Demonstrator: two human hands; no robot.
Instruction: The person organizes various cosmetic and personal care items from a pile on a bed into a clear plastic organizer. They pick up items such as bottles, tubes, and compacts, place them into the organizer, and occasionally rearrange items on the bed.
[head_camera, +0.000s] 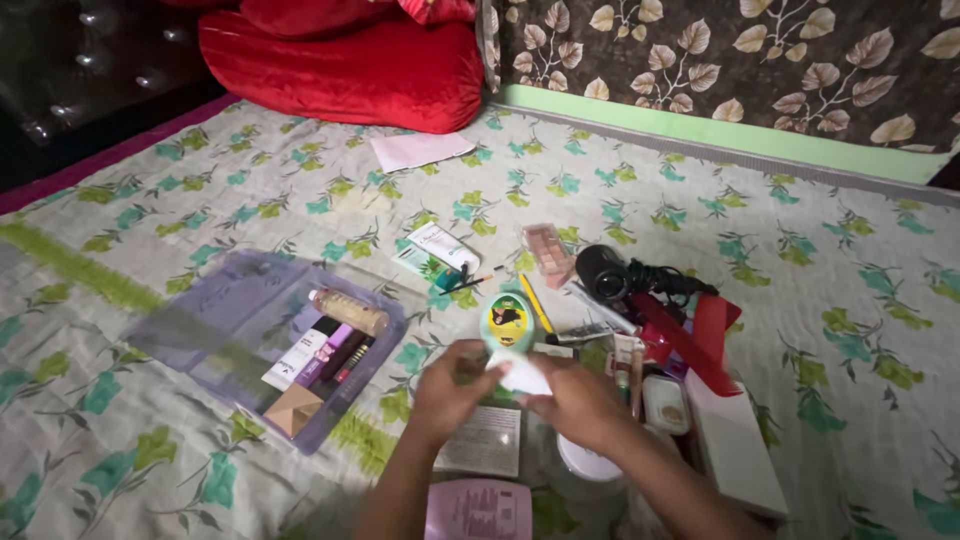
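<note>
I have both hands on the one thing here: a small teal-green bottle (508, 325) with a rounded top, held upright over the middle of the bedsheet (640, 190), toward its near edge. My left hand (450, 388) wraps the lower part from the left, fingers curled shut around it; my right hand (575, 400) meets it from the right, fingers closed on the white base. From this view I judge I am turning or opening the bottle at its bottom end, though I cannot tell whether any cap has come loose.

To the left, toward the sheet's left edge, lies the clear plastic tray (215, 300) with tubes and a small brown box in it. Beyond the bottle, further up the sheet, sit a white-and-green tube (437, 248) and a pink palette (549, 254); to the right is a black hair dryer (610, 272) with its cord, beside a red case (690, 335). A pink device (480, 508) rests at the near edge below my wrists.

The next move, as I judge it, calls for a firm left grip while the right twists, keeping the bottle upright over the sheet
</note>
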